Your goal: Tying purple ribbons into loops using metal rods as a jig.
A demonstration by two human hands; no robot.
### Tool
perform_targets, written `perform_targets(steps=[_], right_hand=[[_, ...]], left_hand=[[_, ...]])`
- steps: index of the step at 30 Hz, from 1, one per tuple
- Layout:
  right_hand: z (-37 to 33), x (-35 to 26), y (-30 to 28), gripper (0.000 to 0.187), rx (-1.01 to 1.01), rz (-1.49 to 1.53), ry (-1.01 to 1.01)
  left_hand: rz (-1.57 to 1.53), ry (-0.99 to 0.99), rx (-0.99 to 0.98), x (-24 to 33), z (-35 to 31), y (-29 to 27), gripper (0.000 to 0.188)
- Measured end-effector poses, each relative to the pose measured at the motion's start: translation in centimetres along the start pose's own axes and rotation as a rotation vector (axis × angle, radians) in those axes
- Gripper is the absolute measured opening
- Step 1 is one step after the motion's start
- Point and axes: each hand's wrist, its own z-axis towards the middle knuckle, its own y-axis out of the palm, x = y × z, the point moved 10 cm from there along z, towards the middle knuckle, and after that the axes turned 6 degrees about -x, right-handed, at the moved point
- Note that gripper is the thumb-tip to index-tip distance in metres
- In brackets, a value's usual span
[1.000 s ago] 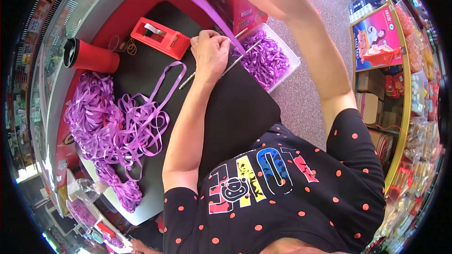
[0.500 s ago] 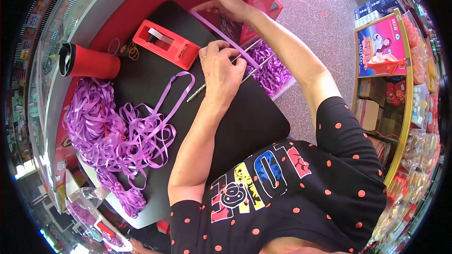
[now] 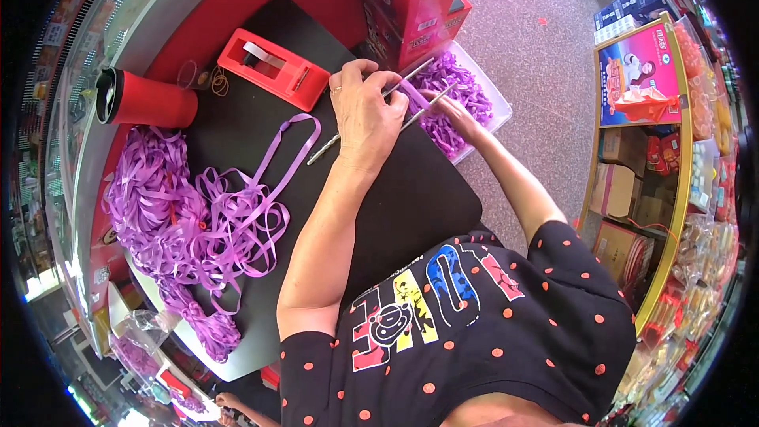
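Note:
My left hand is closed around two thin metal rods above the black tabletop. The rods point to the far right, and a flat purple ribbon passes round them beside my fingers. Just right of there, my right hand is closed on the ribbon close to the rods; its fingertips are partly hidden. Under the rods' ends, a white bin holds a heap of folded purple ribbon. At the left of the table lies a large tangled pile of purple ribbon, with a loop reaching toward my left wrist.
A red tape dispenser and a red tumbler stand on the far side of the black table. Red cartons are stacked beyond the bin. A shelf with a gold frame is at the right.
My right hand has come back from the far side, where it held the ribbon stretched out, down to the rods above the bin. My left hand stays nearly in place.

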Motion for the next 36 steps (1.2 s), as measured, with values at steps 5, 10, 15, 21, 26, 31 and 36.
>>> perform_targets(steps=[5, 10, 15, 21, 26, 31, 36], right_hand=[[-9.3, -2.8, 0.7, 0.044, 0.213, 0.132, 0.133], [-13.8, -9.1, -0.9, 0.046, 0.454, 0.068, 0.075], [-14.8, -15.7, -1.2, 0.045, 0.436, -0.283, -0.039], [-14.7, -19.8, -0.5, 0.049, 0.411, -0.244, -0.166], [-11.8, -23.1, -0.7, 0.049, 0.373, 0.146, -0.398], [-4.0, -26.8, -1.8, 0.059, 0.161, 0.099, -0.506], [4.7, -27.6, 0.4, 0.058, -0.070, -0.112, -0.513]], left_hand=[[0.019, 0.007, -0.002, 0.2, 0.1, -0.1, 0.019], [0.045, 0.023, -0.001, 0.2, 0.1, 0.0, 0.018], [0.037, 0.020, -0.006, 0.1, -0.1, 0.0, 0.018], [0.037, 0.014, -0.008, 0.3, -0.1, 0.0, 0.018], [0.036, 0.012, 0.001, -0.1, 0.0, 0.1, 0.017], [0.032, -0.002, 0.006, -0.1, 0.0, 0.0, 0.016], [-0.019, -0.026, -0.002, -0.8, -0.1, 0.0, 0.016]])
